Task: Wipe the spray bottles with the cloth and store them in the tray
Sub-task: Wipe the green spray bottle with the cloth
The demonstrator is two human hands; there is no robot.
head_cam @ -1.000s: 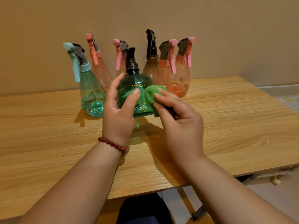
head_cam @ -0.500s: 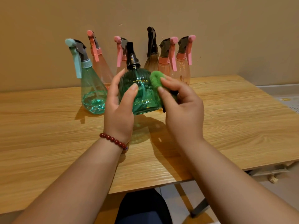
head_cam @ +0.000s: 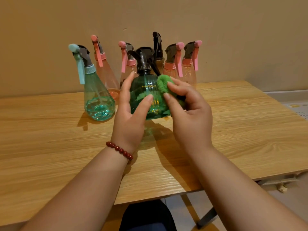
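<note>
Light: warm, even, glowing moderately | shadows: falling soft toward viewer across light wooden desk (head_cam: 50,147) | edges: bowing slightly

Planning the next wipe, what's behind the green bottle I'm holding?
Pink-capped bottles and a black-topped amber bottle stand by the wall; the green bottle hides their lower bodies.

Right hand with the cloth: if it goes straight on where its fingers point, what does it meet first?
The green bottle. The right hand pinches the green cloth, fingers pointing left and slightly away, and the cloth seems pressed against the bottle's shoulder; the left hand grips its other side.
</note>
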